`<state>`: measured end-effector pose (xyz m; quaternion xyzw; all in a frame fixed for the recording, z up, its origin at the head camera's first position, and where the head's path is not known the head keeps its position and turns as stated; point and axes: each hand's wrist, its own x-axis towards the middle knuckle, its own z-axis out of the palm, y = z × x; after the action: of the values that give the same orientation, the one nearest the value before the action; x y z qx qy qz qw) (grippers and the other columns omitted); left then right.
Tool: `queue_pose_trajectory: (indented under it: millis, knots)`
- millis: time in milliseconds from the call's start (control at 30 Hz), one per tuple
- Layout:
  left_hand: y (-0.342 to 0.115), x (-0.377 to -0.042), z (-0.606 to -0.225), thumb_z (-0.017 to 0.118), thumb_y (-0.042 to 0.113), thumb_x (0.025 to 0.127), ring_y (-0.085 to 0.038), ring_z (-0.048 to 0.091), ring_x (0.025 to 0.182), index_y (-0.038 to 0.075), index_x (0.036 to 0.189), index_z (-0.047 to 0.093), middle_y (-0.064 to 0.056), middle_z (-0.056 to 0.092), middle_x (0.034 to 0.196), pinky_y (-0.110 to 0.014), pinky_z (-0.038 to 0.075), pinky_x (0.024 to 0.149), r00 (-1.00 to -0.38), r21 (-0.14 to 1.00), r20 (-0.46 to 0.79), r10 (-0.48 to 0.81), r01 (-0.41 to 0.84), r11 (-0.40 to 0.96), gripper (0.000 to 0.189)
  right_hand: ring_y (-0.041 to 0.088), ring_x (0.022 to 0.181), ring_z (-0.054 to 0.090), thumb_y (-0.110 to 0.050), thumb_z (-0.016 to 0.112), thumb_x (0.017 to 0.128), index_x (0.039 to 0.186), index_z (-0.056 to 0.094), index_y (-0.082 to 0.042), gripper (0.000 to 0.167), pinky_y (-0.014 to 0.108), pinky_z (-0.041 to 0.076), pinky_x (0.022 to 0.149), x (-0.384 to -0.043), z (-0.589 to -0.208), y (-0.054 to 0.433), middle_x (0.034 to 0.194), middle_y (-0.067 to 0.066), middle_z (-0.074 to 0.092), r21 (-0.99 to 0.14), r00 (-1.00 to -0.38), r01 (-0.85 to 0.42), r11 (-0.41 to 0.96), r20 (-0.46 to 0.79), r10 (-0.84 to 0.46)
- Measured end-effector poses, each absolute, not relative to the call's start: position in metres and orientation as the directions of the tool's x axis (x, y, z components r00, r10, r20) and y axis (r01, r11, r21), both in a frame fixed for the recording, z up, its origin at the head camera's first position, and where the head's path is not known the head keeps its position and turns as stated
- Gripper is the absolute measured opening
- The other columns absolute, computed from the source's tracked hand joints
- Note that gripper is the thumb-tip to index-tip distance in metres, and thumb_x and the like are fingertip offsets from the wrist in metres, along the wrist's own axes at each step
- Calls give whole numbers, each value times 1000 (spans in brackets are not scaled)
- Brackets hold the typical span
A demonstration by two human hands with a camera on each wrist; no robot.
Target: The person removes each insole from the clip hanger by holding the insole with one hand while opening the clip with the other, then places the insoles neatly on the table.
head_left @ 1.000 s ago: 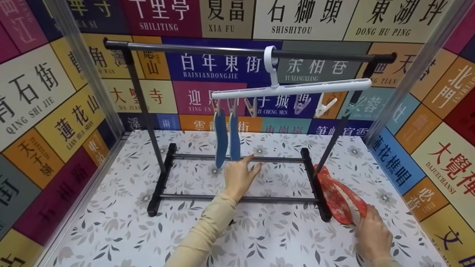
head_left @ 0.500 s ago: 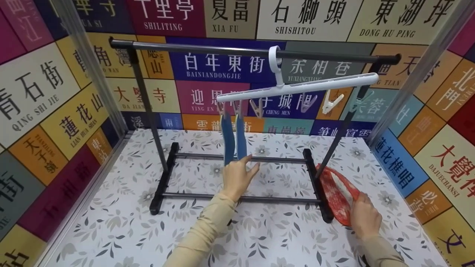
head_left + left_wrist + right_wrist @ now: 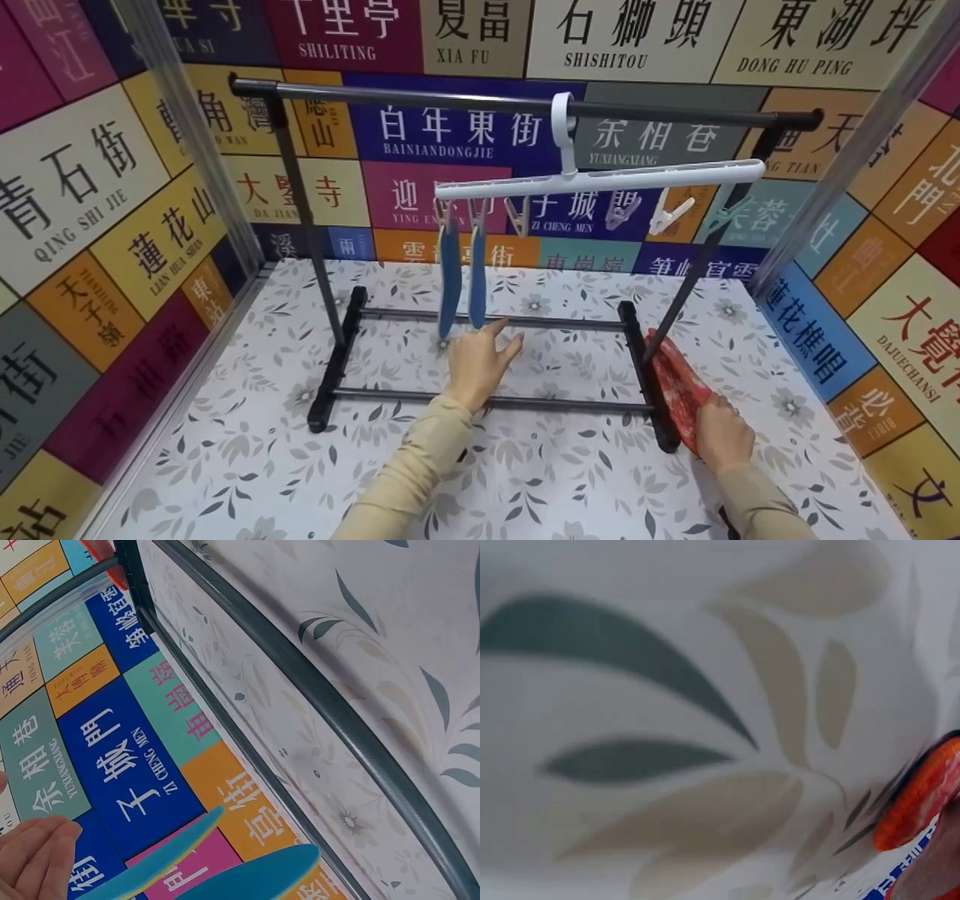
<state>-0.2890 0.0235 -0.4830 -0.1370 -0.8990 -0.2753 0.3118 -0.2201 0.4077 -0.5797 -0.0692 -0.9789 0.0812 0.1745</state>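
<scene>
My left hand (image 3: 476, 367) is raised under two blue insoles (image 3: 450, 285) with its fingers loosely extended, fingertips right at their lower ends. It holds nothing. The left wrist view shows its fingers (image 3: 45, 859) beside the tips of the blue insoles (image 3: 255, 877). Clips on a white hanger (image 3: 645, 178) hold these insoles at its left end; the hanger tilts slightly, right end higher. At the right, my right hand (image 3: 724, 431) grips a red mottled, insole-shaped piece (image 3: 671, 379) low over the table, beside the rack's right foot. Only part of the red piece (image 3: 922, 795) enters the right wrist view.
The hanger's hook rides on the top bar (image 3: 420, 97) of a dark metal rack. Several free clips, such as a white one (image 3: 667, 216), hang from the hanger's middle and right. Two lower bars (image 3: 555, 405) join the rack's feet on the flower-patterned table (image 3: 247, 450).
My right hand has moved left with the red piece, closer to the rack's right foot. The hanger and blue insoles have swung a little. My left hand stays almost in place.
</scene>
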Motion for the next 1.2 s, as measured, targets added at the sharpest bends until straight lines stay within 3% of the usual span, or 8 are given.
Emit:
queue_pose_trajectory:
  millis: [133,233,533,667,900,1033,1200]
  knots:
    - [25,-288,-484,70,43,89,-9,40,38,15,107,77,-3,62,51,-24,27,37,-781,411,619,81,410,814,34,59,74,59,-13,51,99,97,53,15,28,66,47,58,-217,-582,407,84,33,57,-214,-939,94,972,306,158]
    - [26,-288,-485,69,43,89,-10,42,37,16,107,77,-4,65,54,-23,25,36,-785,416,614,81,409,812,33,59,78,59,-20,53,101,102,54,12,32,66,47,59,-214,-583,406,89,33,58,-227,-946,84,970,289,149]
    - [27,-286,-488,70,40,89,-19,68,54,15,101,78,-4,77,79,-30,46,44,-771,422,631,83,432,797,29,61,81,59,-26,46,105,108,53,9,35,67,47,63,-205,-585,401,99,36,58,-237,-955,46,970,276,113]
    - [28,-286,-489,72,38,88,-18,69,56,14,101,78,-2,78,83,-30,48,46,-767,430,636,81,441,788,28,61,82,58,-23,45,105,108,55,9,34,68,46,64,-206,-585,398,103,36,59,-249,-938,40,968,324,122]
    - [26,-287,-493,71,41,89,-10,50,40,16,103,78,-3,76,74,-26,36,40,-764,407,639,86,431,806,30,61,79,59,-23,47,104,105,56,9,34,68,46,63,-211,-586,384,103,35,60,-254,-913,19,967,390,120]
    - [23,-286,-495,70,42,89,-12,60,47,15,104,78,-2,78,85,-25,40,42,-781,433,618,90,433,791,31,59,80,60,-27,53,102,110,60,9,37,68,46,65,-217,-586,371,108,34,64,-253,-893,-12,967,438,103]
    - [18,-286,-496,71,39,89,-17,72,62,14,103,78,-2,78,89,-29,51,52,-798,462,597,89,432,775,29,56,81,61,-31,55,101,115,62,7,41,67,47,68,-224,-584,355,102,33,64,-273,-895,-14,962,432,109]
